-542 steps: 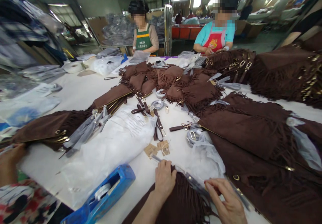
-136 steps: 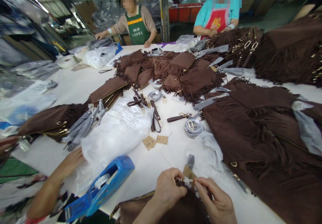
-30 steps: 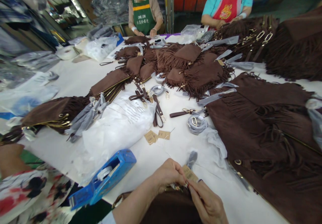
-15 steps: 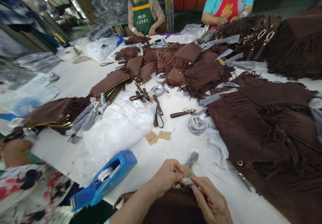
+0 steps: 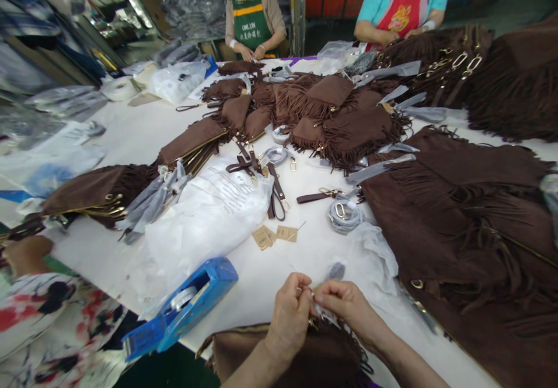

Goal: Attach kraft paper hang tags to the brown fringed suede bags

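Both hands meet over a brown suede bag (image 5: 248, 350) at the table's front edge, its gold zipper edge and fringe partly showing. My left hand (image 5: 288, 312) is closed in a pinch near the bag's gold hardware; what its fingertips grip is too small to make out. My right hand (image 5: 344, 302) pinches beside a tan paper hang tag (image 5: 321, 287), mostly hidden behind the fingers. Just beyond lies a small grey wrapped piece (image 5: 336, 270). More hang tags (image 5: 286, 234) lie on the table ahead.
A blue tape dispenser (image 5: 192, 304) stands left. A white plastic bag (image 5: 204, 214), wrist straps (image 5: 275, 193) and a wrapped coiled strap (image 5: 346, 215) lie ahead. Brown fringed bags (image 5: 453, 219) pile up right and behind. Two people work across the table; another person's arm shows left.
My left hand has turned more upright. My right hand has swung up and inward, its fingers now meeting the left's and covering most of the hang tag. More of the bag shows.
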Tool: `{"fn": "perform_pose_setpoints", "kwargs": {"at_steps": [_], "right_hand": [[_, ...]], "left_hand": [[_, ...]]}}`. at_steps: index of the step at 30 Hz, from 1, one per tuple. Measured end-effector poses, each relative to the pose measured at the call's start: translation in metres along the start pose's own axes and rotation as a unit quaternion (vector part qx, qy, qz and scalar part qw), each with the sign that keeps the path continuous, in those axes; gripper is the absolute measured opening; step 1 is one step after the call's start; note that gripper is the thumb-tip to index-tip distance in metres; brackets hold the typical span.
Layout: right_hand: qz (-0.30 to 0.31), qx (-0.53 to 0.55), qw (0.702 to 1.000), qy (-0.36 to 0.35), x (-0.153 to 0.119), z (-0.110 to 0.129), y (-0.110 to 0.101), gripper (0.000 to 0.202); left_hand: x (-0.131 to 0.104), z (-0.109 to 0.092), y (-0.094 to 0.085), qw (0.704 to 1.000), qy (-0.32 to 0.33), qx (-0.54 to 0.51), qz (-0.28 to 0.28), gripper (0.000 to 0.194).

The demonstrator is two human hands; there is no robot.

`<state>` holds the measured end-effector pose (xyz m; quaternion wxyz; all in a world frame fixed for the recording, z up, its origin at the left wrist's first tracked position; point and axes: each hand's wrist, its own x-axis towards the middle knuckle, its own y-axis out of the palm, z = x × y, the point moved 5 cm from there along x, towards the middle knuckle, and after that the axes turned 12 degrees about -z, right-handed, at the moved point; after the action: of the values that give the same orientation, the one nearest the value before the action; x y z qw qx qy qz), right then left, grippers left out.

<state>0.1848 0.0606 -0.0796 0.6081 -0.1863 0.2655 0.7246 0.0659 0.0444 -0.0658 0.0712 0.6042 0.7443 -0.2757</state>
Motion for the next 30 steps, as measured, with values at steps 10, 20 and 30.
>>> {"fn": "perform_pose_setpoints", "kwargs": {"at_steps": [10,20,30], "right_hand": [[-0.115,0.094,0.988,0.044,0.004,-0.004,-0.003,0.035],[-0.114,0.085,0.989,0.03,0.008,-0.004,-0.001,0.033],[-0.078,0.06,0.995,-0.008,0.003,0.003,0.004,0.032]], "left_hand": [[0.0,-0.001,0.009,0.989,-0.117,-0.04,0.084,0.01],[0.001,-0.002,0.009,0.991,-0.097,-0.019,0.087,0.009],[0.003,0.001,0.015,0.984,-0.147,-0.09,0.042,0.006]]}}
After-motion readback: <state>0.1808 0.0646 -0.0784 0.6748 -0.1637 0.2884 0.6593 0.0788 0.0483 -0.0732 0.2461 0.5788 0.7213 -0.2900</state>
